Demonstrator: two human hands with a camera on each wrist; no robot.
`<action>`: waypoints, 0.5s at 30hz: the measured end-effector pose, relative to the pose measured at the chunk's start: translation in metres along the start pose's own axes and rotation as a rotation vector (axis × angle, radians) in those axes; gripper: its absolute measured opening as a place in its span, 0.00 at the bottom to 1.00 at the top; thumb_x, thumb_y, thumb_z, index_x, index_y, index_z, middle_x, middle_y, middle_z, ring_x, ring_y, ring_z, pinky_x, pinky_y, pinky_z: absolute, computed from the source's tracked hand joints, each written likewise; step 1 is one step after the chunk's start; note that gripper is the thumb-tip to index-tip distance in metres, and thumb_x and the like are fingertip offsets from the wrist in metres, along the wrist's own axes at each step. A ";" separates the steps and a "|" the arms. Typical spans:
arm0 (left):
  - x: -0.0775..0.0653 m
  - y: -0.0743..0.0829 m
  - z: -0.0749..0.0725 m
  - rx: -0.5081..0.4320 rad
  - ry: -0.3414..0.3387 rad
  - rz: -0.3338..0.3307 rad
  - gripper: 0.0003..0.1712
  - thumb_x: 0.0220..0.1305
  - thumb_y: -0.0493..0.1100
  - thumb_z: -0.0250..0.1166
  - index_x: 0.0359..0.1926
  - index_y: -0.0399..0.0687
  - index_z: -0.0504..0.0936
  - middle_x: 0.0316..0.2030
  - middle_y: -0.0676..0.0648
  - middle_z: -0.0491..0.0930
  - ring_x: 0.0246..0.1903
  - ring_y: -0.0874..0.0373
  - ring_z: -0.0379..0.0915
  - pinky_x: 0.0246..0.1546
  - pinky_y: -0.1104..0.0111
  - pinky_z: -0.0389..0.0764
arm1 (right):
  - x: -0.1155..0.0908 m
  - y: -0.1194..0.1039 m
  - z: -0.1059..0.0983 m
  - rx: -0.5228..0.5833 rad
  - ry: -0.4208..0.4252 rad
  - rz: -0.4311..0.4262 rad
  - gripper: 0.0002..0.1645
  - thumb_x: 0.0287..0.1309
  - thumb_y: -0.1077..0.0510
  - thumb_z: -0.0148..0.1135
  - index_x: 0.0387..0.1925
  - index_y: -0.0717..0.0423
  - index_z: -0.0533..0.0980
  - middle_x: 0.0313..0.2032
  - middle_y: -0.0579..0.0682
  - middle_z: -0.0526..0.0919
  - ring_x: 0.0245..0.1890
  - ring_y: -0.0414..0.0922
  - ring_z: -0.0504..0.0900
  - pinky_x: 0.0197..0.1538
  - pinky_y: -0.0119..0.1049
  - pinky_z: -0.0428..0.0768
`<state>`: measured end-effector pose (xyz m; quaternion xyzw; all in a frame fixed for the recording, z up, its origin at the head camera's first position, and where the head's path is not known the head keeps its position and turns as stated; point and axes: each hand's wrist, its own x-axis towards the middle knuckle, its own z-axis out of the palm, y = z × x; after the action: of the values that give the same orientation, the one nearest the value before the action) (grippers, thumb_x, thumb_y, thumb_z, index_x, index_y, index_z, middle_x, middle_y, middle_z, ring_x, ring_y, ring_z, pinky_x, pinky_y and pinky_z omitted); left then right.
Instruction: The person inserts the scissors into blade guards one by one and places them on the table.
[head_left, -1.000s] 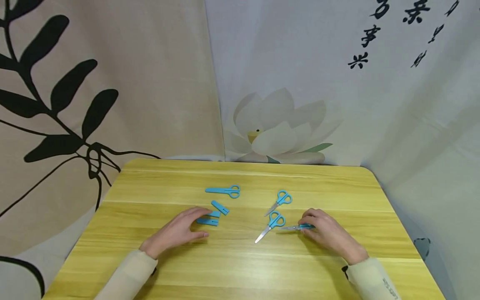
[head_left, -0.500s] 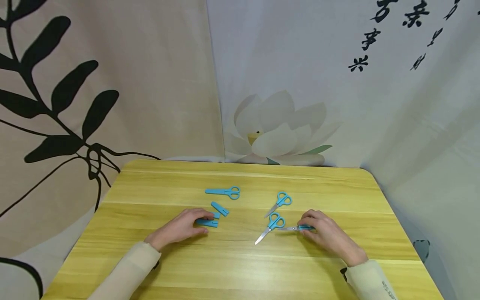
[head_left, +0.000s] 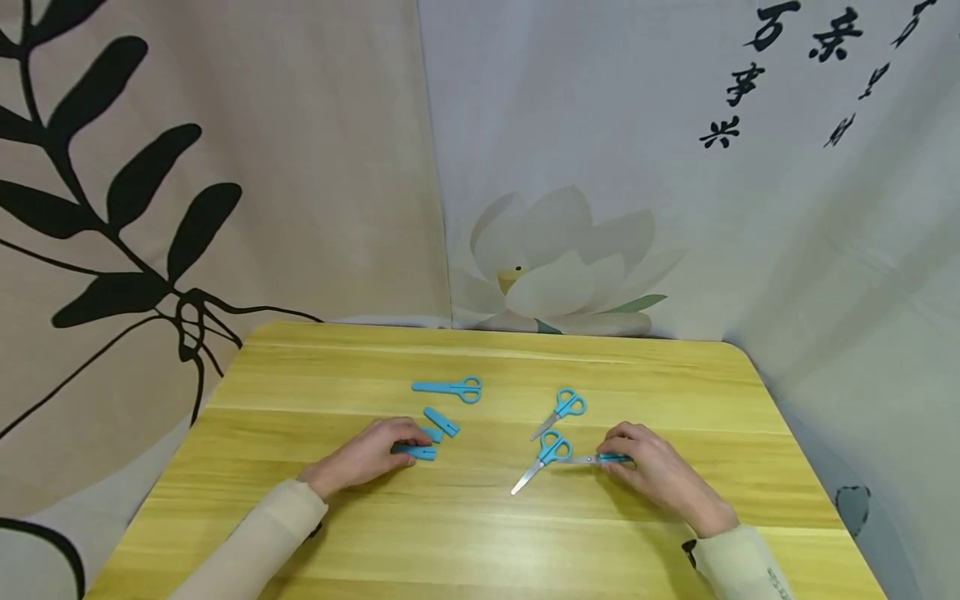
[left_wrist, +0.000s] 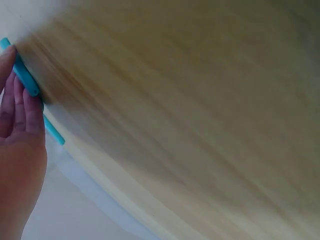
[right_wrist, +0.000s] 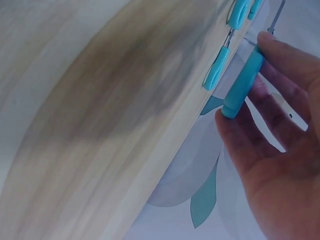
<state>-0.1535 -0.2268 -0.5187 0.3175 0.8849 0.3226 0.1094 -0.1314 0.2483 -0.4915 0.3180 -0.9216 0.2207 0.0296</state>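
My left hand [head_left: 371, 450] pinches a blue scissors sheath [head_left: 422, 452] between thumb and fingers, near the table's middle; the left wrist view shows this sheath [left_wrist: 26, 76] too. Just behind it lies a second sheath [head_left: 432, 434], partly covered by the fingers, and a third sheath [head_left: 441, 421] is farther back. On the right, my right hand [head_left: 648, 462] holds scissors by their blue handle [right_wrist: 243, 82], with the blade pointing left. Two bare scissors lie left of that hand, the nearer pair [head_left: 551, 450] and the farther pair [head_left: 568, 404].
One more pair of scissors [head_left: 453, 387], its blade covered by a sheath, lies at the back of the wooden table [head_left: 465, 542]. Behind the table's far edge hangs a printed cloth [head_left: 570, 100].
My left hand has moved slightly right and its thumb and fingers have come together on the near sheath. The right hand stays in place, still holding the scissors.
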 end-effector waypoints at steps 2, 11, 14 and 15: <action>0.000 -0.001 0.001 0.002 -0.001 0.007 0.17 0.68 0.36 0.71 0.56 0.47 0.86 0.50 0.55 0.82 0.49 0.59 0.78 0.52 0.62 0.82 | -0.001 0.000 -0.001 0.001 0.000 0.000 0.09 0.60 0.61 0.75 0.42 0.50 0.88 0.45 0.41 0.81 0.43 0.40 0.80 0.46 0.41 0.84; -0.001 0.004 0.000 0.030 -0.002 0.029 0.16 0.68 0.34 0.70 0.55 0.42 0.88 0.45 0.53 0.80 0.43 0.63 0.75 0.45 0.68 0.81 | 0.000 -0.001 0.002 -0.007 0.001 0.008 0.09 0.61 0.60 0.75 0.43 0.50 0.88 0.45 0.41 0.81 0.44 0.41 0.80 0.47 0.42 0.83; -0.001 0.005 0.001 0.039 -0.002 0.016 0.15 0.68 0.33 0.69 0.55 0.43 0.88 0.45 0.54 0.80 0.44 0.62 0.76 0.46 0.67 0.81 | 0.000 -0.002 0.003 -0.001 0.002 0.007 0.09 0.61 0.60 0.75 0.43 0.49 0.88 0.45 0.41 0.81 0.44 0.41 0.80 0.47 0.42 0.83; 0.000 0.005 0.002 0.045 -0.003 0.007 0.15 0.69 0.34 0.69 0.55 0.44 0.88 0.45 0.54 0.80 0.44 0.62 0.76 0.47 0.66 0.81 | 0.000 -0.002 0.004 0.003 0.000 0.008 0.09 0.61 0.60 0.75 0.43 0.49 0.87 0.45 0.41 0.81 0.44 0.41 0.80 0.47 0.42 0.83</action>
<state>-0.1498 -0.2230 -0.5167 0.3236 0.8906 0.3027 0.1023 -0.1296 0.2451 -0.4940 0.3142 -0.9226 0.2220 0.0283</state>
